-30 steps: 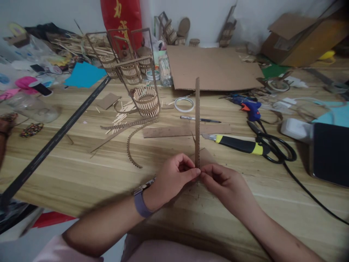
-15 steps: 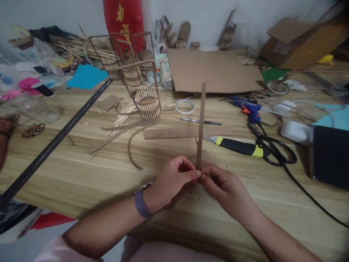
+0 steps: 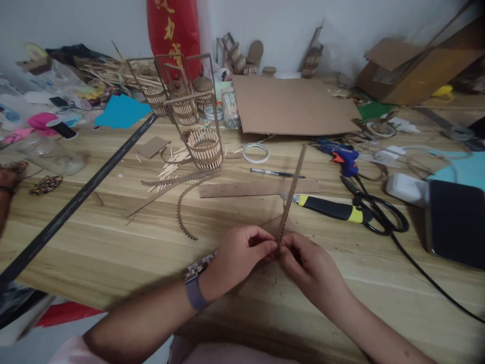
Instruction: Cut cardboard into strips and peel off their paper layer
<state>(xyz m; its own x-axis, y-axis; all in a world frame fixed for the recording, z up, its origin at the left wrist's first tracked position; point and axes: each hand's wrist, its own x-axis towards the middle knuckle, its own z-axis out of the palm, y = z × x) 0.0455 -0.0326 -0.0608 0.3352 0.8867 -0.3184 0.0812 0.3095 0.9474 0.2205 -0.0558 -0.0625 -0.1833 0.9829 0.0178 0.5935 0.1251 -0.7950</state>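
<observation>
Item: one narrow brown corrugated-cardboard strip point(image 3: 291, 199), raised at a tilt in front of the person, its lower end between both hands. Left hand point(image 3: 238, 258): thumb and fingers together, clamped on the strip's lower end; purple-banded watch at the wrist. Right hand point(image 3: 317, 264): fingertips pinched on the same end, just beside the left.

Beyond: one black-and-yellow utility knife point(image 3: 329, 208); one slim black-and-clear pen point(image 3: 271, 173); one round white tape roll point(image 3: 255, 152); one round slatted wooden basket with tall brown handle point(image 3: 205, 148).

Writing: red hanging sheet point(image 3: 187, 20) at the wall, gold Chinese characters; "力" legible, upper character cut off by the frame, lower one partly hidden behind handles.
</observation>
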